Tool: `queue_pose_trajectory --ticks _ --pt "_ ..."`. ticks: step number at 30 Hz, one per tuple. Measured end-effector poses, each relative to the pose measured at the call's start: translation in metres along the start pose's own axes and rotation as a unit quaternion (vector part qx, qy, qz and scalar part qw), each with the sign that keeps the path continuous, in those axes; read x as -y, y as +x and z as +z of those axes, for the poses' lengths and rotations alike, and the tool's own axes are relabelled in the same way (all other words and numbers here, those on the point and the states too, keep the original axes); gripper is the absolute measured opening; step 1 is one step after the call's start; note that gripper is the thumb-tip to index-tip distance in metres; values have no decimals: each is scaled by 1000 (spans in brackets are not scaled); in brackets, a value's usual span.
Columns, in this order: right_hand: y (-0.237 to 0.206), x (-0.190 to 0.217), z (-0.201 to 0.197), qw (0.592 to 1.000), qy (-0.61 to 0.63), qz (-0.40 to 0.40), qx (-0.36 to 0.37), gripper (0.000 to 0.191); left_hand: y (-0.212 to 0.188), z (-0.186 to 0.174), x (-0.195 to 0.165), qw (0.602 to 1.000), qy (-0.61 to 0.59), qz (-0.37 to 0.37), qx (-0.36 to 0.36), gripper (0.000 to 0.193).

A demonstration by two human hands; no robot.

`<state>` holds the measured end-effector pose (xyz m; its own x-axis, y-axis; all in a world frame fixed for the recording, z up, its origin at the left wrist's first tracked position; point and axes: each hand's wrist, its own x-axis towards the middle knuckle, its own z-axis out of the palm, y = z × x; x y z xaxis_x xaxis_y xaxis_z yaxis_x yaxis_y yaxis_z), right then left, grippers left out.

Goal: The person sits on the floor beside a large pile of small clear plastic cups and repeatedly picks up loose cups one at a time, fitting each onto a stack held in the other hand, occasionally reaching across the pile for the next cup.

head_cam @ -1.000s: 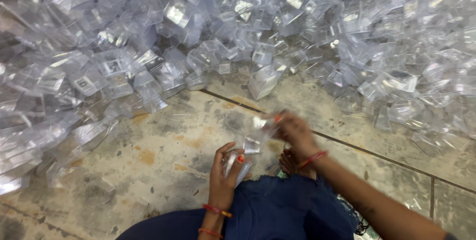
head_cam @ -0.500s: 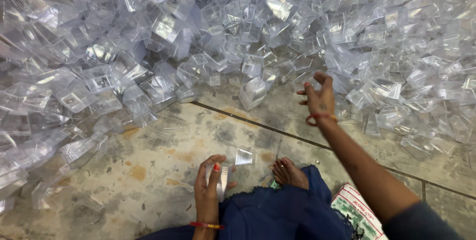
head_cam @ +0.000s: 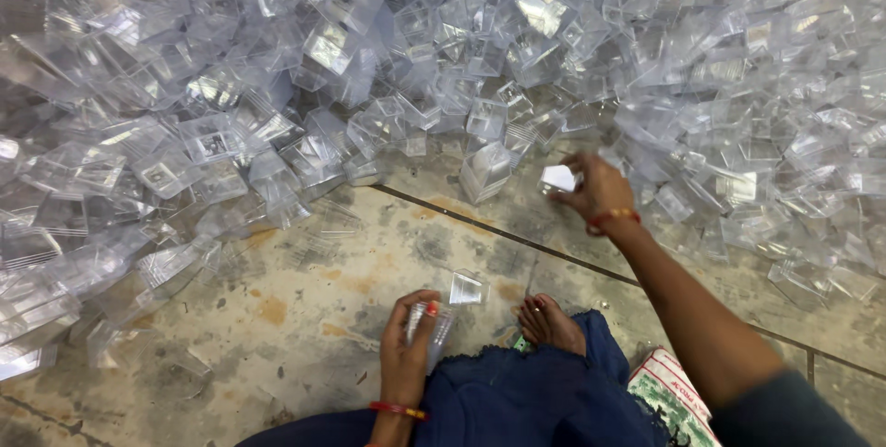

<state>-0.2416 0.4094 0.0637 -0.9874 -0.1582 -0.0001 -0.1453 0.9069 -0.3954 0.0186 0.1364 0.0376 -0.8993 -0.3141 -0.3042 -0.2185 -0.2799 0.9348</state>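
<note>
A huge heap of small clear plastic boxes (head_cam: 388, 69) covers the floor across the top of the view. My right hand (head_cam: 595, 190) is stretched out to the heap's near edge, fingers closed on one clear box (head_cam: 557, 178). My left hand (head_cam: 406, 345) rests near my knee and grips a stack of clear plastic pieces (head_cam: 436, 329). A single clear box (head_cam: 465, 289) lies on the floor just beyond that hand. Both wrists wear red bangles.
A stained stone floor (head_cam: 305, 299) with a dark joint line runs under the heap. My bare foot (head_cam: 549, 322) pokes out from dark blue cloth (head_cam: 535, 401). A printed sack (head_cam: 669, 396) lies at the lower right. Loose boxes lie at the left (head_cam: 55, 309).
My right hand left my lap, reached out to the heap's edge and closed on a box. My left hand stayed low, holding its stack.
</note>
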Motion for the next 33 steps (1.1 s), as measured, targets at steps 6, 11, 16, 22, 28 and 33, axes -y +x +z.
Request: queue_pose_trajectory --ticks 6,11,16,22,28,33 --pt "-89 71 -13 961 172 -148 158 39 -7 18 -13 990 94 69 77 56" --pt "-131 125 0 901 118 -304 287 46 -14 25 -14 987 53 23 150 87" --pt "-84 93 2 965 198 -143 93 35 -8 6 -8 997 -43 2 71 38" --pt "22 21 -19 959 -79 -233 -139 42 3 4 -10 987 -115 -103 40 32" --pt "78 12 2 887 -338 -311 -41 40 2 2 -11 978 -130 -151 53 35" --pt "44 -1 -9 951 -218 -206 77 58 1 -3 -13 983 -114 -136 40 38"
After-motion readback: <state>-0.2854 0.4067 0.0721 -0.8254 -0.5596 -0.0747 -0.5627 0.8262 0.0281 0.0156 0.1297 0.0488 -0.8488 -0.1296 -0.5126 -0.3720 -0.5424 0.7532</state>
